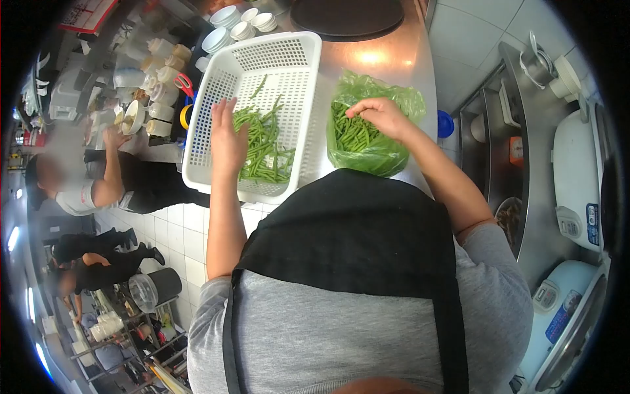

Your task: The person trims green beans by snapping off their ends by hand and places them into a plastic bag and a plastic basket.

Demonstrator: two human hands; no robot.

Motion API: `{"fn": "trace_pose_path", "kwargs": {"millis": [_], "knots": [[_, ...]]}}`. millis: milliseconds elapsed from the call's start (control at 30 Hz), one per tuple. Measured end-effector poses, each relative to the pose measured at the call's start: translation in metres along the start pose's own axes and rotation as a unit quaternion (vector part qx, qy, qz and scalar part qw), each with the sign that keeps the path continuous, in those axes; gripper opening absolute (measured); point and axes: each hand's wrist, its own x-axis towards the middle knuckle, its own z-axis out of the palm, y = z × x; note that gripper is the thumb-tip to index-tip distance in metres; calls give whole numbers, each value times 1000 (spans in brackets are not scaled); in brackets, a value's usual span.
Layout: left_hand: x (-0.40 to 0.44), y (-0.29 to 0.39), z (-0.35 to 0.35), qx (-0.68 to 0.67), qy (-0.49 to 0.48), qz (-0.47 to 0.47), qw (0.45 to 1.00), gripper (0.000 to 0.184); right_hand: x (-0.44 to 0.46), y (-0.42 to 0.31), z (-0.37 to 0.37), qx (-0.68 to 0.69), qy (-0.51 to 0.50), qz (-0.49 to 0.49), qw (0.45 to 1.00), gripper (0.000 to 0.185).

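My left hand (228, 139) is over the left side of a white perforated plastic basket (305, 85), its fingers stretched out and nothing visible in them. Inside the basket, beside that hand, lies a loose pile of green beans (266, 148). To the right stands an open green plastic bag (410, 102) filled with more green beans (354, 134). Above these beans, my right hand (384, 117) has its fingers bent together at the bag's mouth. Whatever they may pinch is hidden.
Basket and bag sit on a metal counter (420, 46). Beyond are white bowls (224, 18) and a dark round tray (348, 16). Red-handled scissors (184, 84) lie left of the basket. A co-worker (98, 180) stands at left; shelves (485, 125) and rice cookers (577, 177) are at right.
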Motion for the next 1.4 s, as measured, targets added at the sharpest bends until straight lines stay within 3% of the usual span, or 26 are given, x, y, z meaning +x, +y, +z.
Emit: {"fn": "trace_pose_path", "kwargs": {"millis": [33,133,233,367,433,500,567,700,733,833,933,1000,1100,1200,1300,1400], "knots": [[3,8,3,-11,-5,13,1000,49,-1,-3,0,-9,22,0,1000,19],[12,34,13,-46,-8,50,998,42,-10,-28,-12,-222,-39,-9,974,18],[22,60,19,-86,-33,89,992,40,-8,-6,-17,-313,-28,-96,944,19],[36,86,34,-206,-106,98,968,34,-9,-47,-33,-216,37,-79,973,9],[39,102,43,-316,-179,34,931,32,-10,-69,-40,-114,48,-42,991,9],[41,119,55,-403,-241,-11,883,31,-6,-70,-41,-15,67,-64,996,16],[39,134,65,-365,-267,-6,892,28,-5,-71,-43,52,62,-36,996,17],[35,138,95,-220,-266,30,938,24,-5,-42,-48,-44,78,18,996,13],[33,136,103,-195,-204,71,957,20,-12,-40,-46,-74,86,11,993,13],[40,129,120,-106,-215,187,953,14,-26,-27,-38,-165,57,10,985,12],[41,137,132,-18,-268,242,932,15,-33,-16,-30,-246,31,43,968,18],[41,141,141,-8,-257,261,931,17,-31,-13,-30,-313,43,44,948,30],[43,141,150,24,-277,288,916,21,-20,6,-40,-371,90,0,924,33],[47,142,137,21,-301,261,917,24,-19,9,-52,-333,91,-23,938,33],[57,132,109,-25,-304,238,922,24,-25,-26,-60,-241,42,62,968,29],[67,124,73,-42,-310,226,923,20,-25,-42,-61,-254,19,-11,967,29]]}}
